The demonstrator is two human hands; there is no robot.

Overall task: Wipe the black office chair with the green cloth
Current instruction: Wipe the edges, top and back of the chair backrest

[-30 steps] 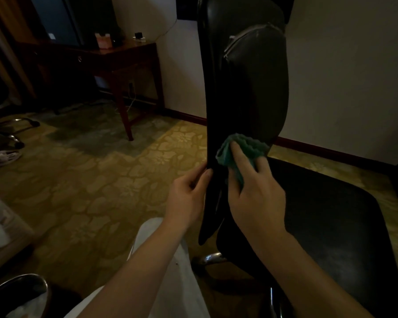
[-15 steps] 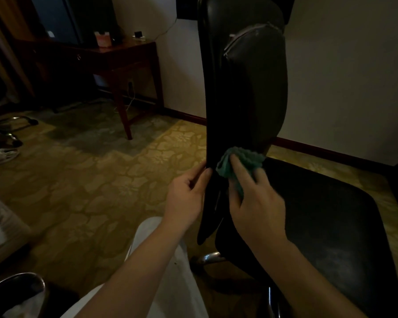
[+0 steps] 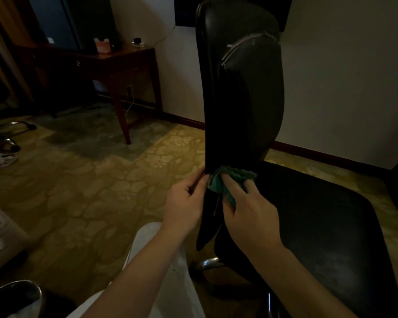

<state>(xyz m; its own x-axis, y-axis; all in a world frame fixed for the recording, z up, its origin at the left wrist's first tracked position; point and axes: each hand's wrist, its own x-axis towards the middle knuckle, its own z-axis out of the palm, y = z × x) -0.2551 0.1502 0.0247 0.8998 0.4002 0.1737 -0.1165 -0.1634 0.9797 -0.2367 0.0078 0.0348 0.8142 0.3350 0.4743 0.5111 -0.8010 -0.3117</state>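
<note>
The black office chair (image 3: pixel 244 92) stands in front of me, its tall backrest seen edge-on and its wide seat (image 3: pixel 326 216) to the right. My right hand (image 3: pixel 246 210) presses the green cloth (image 3: pixel 232 177) against the bottom of the backrest, just above the seat. My left hand (image 3: pixel 185 200) grips the left edge of the backrest at the same height, fingers wrapped around it. Part of the cloth is hidden under my right fingers.
A wooden desk (image 3: pixel 115 63) with small items stands at the back left against the wall. Patterned yellow carpet (image 3: pixel 90 184) covers the floor. A chrome chair base (image 3: pixel 7 136) lies at the far left. My white trouser leg (image 3: pixel 170 271) is below my arms.
My right hand has slid the green cloth down the backrest toward the seat. My left hand has kept its hold on the backrest edge.
</note>
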